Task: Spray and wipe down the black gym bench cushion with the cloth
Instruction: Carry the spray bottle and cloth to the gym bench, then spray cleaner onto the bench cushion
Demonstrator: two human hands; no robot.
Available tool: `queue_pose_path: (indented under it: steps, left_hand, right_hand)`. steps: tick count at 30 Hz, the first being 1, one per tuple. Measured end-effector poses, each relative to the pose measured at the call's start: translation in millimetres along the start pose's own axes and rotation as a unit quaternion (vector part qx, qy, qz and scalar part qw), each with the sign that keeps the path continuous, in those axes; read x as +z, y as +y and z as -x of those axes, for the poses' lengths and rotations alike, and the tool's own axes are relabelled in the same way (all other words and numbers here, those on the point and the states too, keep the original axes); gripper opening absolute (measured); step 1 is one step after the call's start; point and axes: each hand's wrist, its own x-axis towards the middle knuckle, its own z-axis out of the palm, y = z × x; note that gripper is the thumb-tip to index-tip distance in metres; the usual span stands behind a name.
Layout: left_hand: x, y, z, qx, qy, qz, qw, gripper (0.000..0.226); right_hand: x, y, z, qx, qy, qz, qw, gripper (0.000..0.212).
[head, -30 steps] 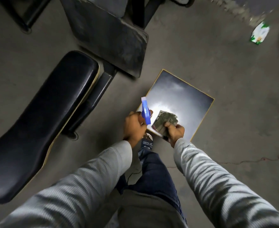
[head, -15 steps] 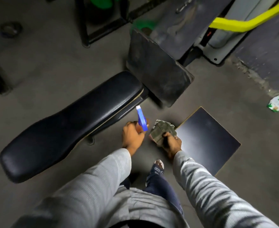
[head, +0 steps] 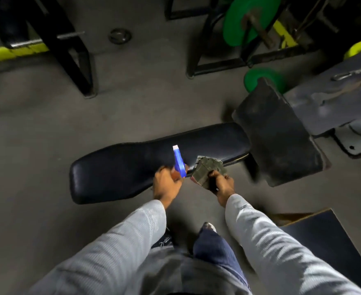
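You've swung round from the floor board, and the bench cushion now lies straight across in front of you, running left to right. Your left hand is wrapped around the blue spray bottle, nozzle up over the cushion's near edge. Just right of it, your right hand clutches the folded cloth. You look lined up, with spraying likely next.
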Motion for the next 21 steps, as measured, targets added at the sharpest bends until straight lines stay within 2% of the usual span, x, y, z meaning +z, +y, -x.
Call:
queue_pose_path:
  steps: [6, 10, 14, 16, 19, 21]
  left_hand:
    - [-25.3, -13.6, -38.6, -0.026, 0.056, 0.068, 0.996, 0.035]
    - [-20.4, -23.0, -74.3, -0.047, 0.079, 0.061, 0.994, 0.03]
    - [-13.6, -19.0, -109.1, -0.078, 0.079, 0.043, 0.993, 0.036]
    - [-9.5, -18.1, -125.2, -0.112, 0.09, 0.066, 0.987, 0.031]
    - [0.1, -19.4, -145.5, -0.161, 0.086, 0.099, 0.978, 0.031]
    - [7.0, -22.1, -158.4, -0.185, 0.095, 0.118, 0.971, 0.033]
  right_hand:
    - [73.2, -15.8, -32.1, 0.007, -0.049, 0.081, 0.996, 0.021]
    - [106.6, -23.4, -73.1, 0.011, -0.086, 0.125, 0.988, 0.016]
    - [130.9, -27.4, -132.8, -0.002, -0.134, 0.221, 0.966, 0.027]
    - [142.3, -29.8, -161.1, 0.024, -0.131, 0.262, 0.956, 0.025]
    - [160.0, -26.4, -198.8, 0.037, -0.119, 0.262, 0.957, 0.047]
    - [169.2, -24.9, -217.7, 0.03, -0.108, 0.267, 0.957, 0.05]
